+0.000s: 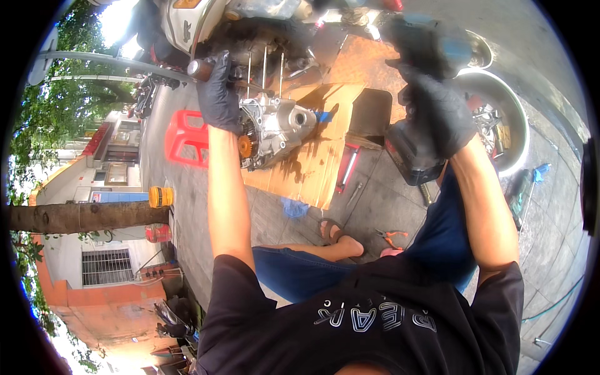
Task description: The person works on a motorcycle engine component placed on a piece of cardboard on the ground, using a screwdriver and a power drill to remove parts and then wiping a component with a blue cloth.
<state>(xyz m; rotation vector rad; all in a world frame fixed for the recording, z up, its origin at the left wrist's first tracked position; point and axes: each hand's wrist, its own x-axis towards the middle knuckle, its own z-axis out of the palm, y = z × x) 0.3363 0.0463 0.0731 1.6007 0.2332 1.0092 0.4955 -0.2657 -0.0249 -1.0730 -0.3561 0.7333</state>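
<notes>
My left hand, in a black glove, is closed at the far left edge of a bare metal engine block. A short cylinder with a brown end sticks out from its fingers; its kind is unclear. Upright studs and an orange-brown gear show on the block, which rests on cardboard. To the right, my gloved right hand grips a black and blue cordless power tool by its handle, battery end toward me. The tool's head is smeared by motion, and it is held apart from the block.
A metal basin of parts stands at the right. Pliers with orange handles lie by my feet, a blue rag near the cardboard. A red plastic stool is at the left; a white motorcycle panel is at the back.
</notes>
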